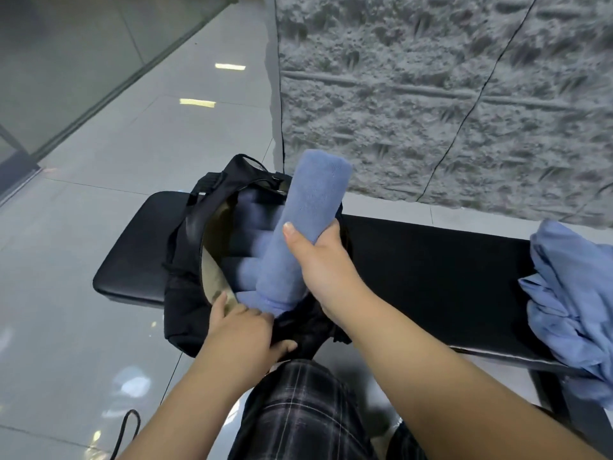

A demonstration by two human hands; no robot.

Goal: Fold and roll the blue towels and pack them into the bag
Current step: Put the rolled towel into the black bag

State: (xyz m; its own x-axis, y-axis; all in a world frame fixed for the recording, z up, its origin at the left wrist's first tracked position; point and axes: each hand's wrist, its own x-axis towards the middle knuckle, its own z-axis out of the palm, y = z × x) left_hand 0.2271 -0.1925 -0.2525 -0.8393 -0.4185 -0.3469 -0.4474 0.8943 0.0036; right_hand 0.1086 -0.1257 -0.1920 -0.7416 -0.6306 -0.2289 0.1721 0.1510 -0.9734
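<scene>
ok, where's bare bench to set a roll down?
Free: black padded bench between the black bag and the loose blue towel pile; also its far-left end. Crowded: bag mouth, with rolled towels and both hands.

Blue rolled towel (303, 227), black bag (185, 313), plaid trousers (298, 410)

Gym or lobby-like indoor hall: glossy tiled floor (139, 154), padded black bench (431, 260), textured stone wall (431, 94).

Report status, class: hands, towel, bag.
Right hand grips rolled towel, lower end in bag. Left hand holds bag's rim open. Unrolled towels wait on bench.
</scene>
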